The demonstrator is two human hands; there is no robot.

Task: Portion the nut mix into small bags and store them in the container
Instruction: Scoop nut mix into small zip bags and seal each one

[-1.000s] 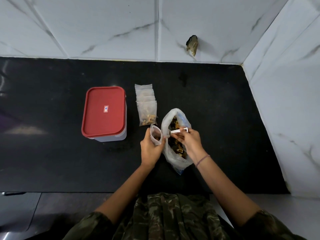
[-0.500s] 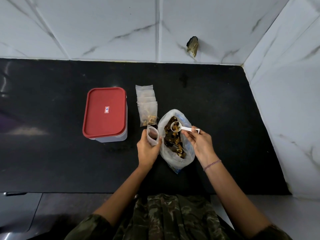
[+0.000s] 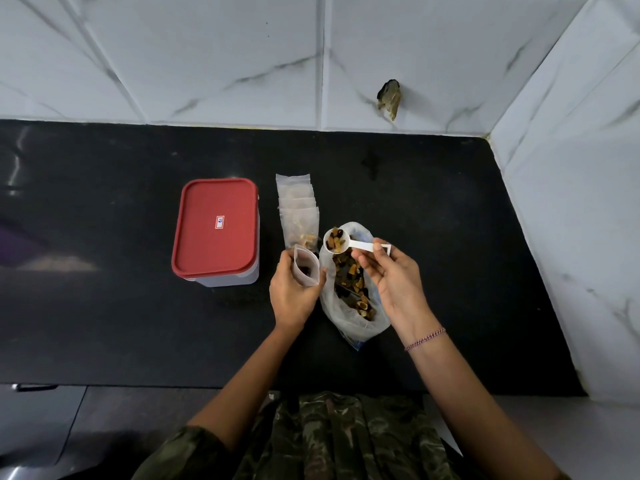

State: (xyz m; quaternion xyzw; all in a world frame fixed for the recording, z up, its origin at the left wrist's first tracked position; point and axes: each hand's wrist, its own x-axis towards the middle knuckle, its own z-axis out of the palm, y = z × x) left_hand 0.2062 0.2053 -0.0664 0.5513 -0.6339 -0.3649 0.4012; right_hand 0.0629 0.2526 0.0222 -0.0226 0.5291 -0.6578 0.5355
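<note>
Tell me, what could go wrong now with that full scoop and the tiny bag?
1. The scoop in the right hand is heaped, and the small bag pinched in the left hand has a narrow mouth, so pieces could fall onto the black counter.
2. The big bag of nut mix lies open beneath the right hand; a nudge might spill it.
</note>
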